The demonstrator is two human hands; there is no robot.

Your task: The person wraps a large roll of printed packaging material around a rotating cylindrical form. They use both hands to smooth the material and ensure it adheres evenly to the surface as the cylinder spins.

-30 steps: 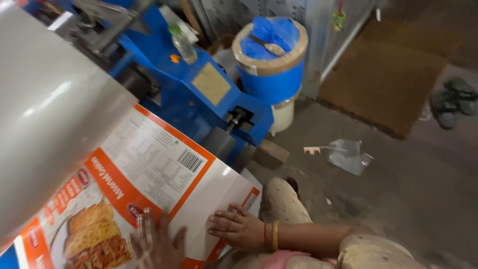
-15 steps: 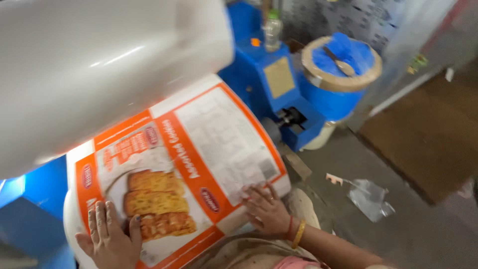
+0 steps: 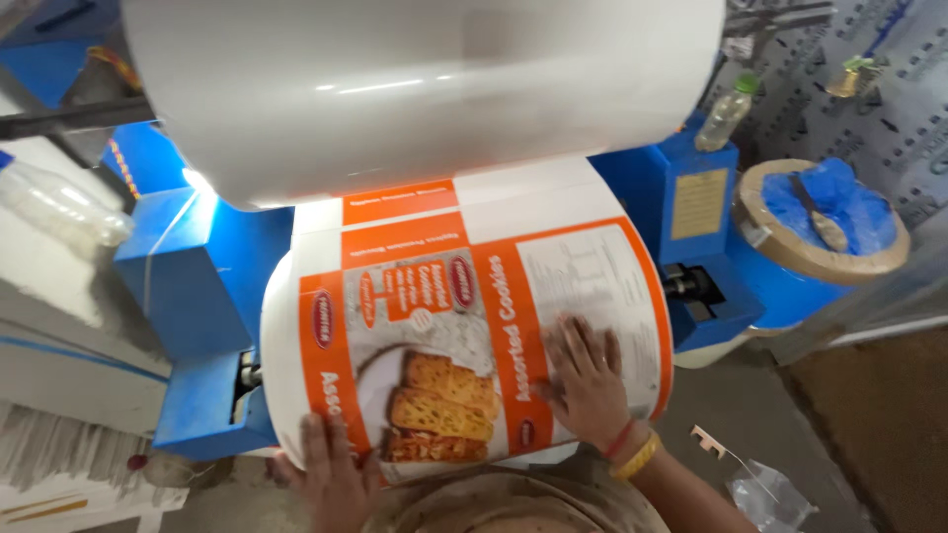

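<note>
So compared with a second ago the view has swung round: the printed sheet (image 3: 464, 326), white with orange panels and a picture of cookies, now sits square in front of the person instead of slanting off to the left, and much more of it shows, wrapped over the lower roller. Both hands have slid along with it. The right hand (image 3: 585, 380) lies flat on the right side of the sheet, fingers spread apart and pressing on the print, not gripping anything; there's a red thread and a yellow bangle (image 3: 637, 457) at the wrist. The left hand (image 3: 331, 474) is at the bottom edge near the cookie picture, palm down, fingers extended and fairly close together, also just resting on the surface. Above them the big glossy white roll (image 3: 425, 89) fills the top of the frame, and the sheet runs up under it. My read is that the hands are smoothing the sheet against the roller as it feeds. Off to the right the blue machine housing (image 3: 696, 227) and a round drum with a blue liner (image 3: 825, 222) are now at the edge, plus a plastic bottle (image 3: 726, 114) perched on top.
</note>
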